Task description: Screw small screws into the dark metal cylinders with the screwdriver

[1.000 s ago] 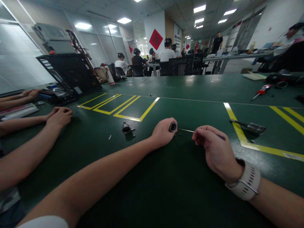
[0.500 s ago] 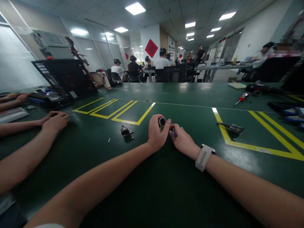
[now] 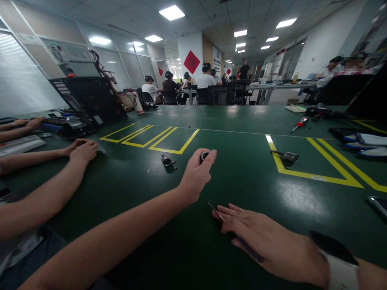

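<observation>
My left hand [image 3: 197,171] is closed around a small round metal part [image 3: 204,156], held above the table with its ring-shaped dark end showing. The fingers hide the rest of it. Lower and to the right, close to the tabletop, my right hand [image 3: 256,233] has its fingers stretched forward. A screwdriver [image 3: 252,249] with a thin shaft and a purple handle lies between its thumb and fingers, tip toward the left. Beyond my left hand, a metal cup-shaped part [image 3: 166,160] rests on the green table [image 3: 145,225] beside small loose pieces [image 3: 174,164].
A metal cylinder with a rod [image 3: 287,156] lies across the yellow tape at right. Farther back is a red screwdriver [image 3: 300,125]. Another person's hands [image 3: 83,150] rest on the table at left, near a black frame [image 3: 87,100]. A phone-like object [image 3: 377,206] sits at the right edge.
My right hand has parted from my left and moved down and right toward the table with the screwdriver. My left hand still holds the metal part. The view has shifted slightly.
</observation>
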Demonstrator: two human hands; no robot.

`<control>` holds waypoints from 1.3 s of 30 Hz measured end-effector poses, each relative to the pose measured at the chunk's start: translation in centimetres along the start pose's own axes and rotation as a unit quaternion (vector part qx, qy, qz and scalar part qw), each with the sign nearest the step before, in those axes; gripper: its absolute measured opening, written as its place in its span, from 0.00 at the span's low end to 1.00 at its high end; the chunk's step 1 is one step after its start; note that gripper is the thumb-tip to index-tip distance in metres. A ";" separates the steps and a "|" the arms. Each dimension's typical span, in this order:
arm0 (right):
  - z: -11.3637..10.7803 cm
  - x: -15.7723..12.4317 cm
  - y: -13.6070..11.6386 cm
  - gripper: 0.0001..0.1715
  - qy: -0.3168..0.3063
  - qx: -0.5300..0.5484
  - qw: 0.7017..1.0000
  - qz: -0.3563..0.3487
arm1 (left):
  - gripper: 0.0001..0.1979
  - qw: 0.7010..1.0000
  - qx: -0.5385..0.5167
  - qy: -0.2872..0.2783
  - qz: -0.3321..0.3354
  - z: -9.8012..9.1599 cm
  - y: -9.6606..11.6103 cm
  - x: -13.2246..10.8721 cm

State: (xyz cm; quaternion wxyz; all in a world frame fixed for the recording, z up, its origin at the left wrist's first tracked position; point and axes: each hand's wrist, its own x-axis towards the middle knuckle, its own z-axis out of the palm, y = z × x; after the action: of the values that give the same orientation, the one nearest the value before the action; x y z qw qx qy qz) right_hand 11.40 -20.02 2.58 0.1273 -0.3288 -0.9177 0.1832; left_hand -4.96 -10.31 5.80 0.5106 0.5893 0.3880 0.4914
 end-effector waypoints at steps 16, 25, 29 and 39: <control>-1.9 -7.1 -1.1 0.13 0.395 0.260 0.837 0.276 | 0.15 0.915 0.329 -0.165 0.164 1.7 2.0 -4.8; -1.0 -8.1 -1.6 0.23 0.397 0.265 0.811 0.338 | 0.16 0.959 0.164 -0.228 0.023 1.9 -0.1 -6.8; -1.0 -8.0 -2.0 0.25 0.363 0.208 0.848 0.327 | 0.17 0.956 0.082 -0.266 -0.088 1.9 -0.3 -7.3; -1.5 -7.4 -2.1 0.26 0.327 0.095 0.884 0.322 | 0.22 0.937 -0.035 -0.284 -0.199 1.8 0.5 -7.3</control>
State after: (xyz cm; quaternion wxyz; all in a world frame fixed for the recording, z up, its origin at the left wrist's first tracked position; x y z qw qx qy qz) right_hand 16.35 -25.93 4.00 0.3844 -0.6337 -0.6460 0.1824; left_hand -4.80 -17.77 4.97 0.7072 0.5965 0.3190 0.2055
